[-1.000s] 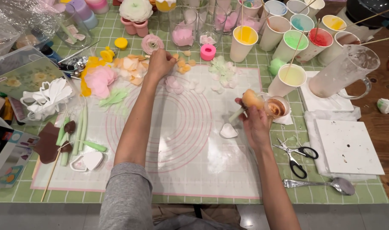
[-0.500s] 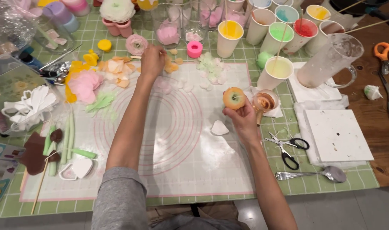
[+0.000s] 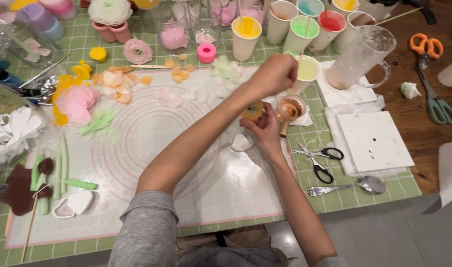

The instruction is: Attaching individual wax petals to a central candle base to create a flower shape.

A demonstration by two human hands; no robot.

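Setting: wooden table (image 3: pixel 424 133), brown, visible at right; green gridded cutting mat (image 3: pixel 335 198) covering most of it; pale grey floor (image 3: pixel 384 237) beyond the near edge. Lighting even, soft, from overhead.

The middle of the white baking mat (image 3: pixel 152 148) lies open, offering easy passage from the lower frame. Paper cups (image 3: pixel 246 34) and a plastic jug (image 3: pixel 359 57) crowd the top edge, while black scissors (image 3: pixel 317 158) and a spoon (image 3: pixel 347 187) block the lower right.

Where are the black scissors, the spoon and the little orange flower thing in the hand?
black scissors (image 3: pixel 316 159), head view, on the crossing of the blades.
spoon (image 3: pixel 370 184), head view, on its bowl.
orange flower piece (image 3: pixel 252 111), head view, on its round top, held by the right hand (image 3: pixel 265 131).
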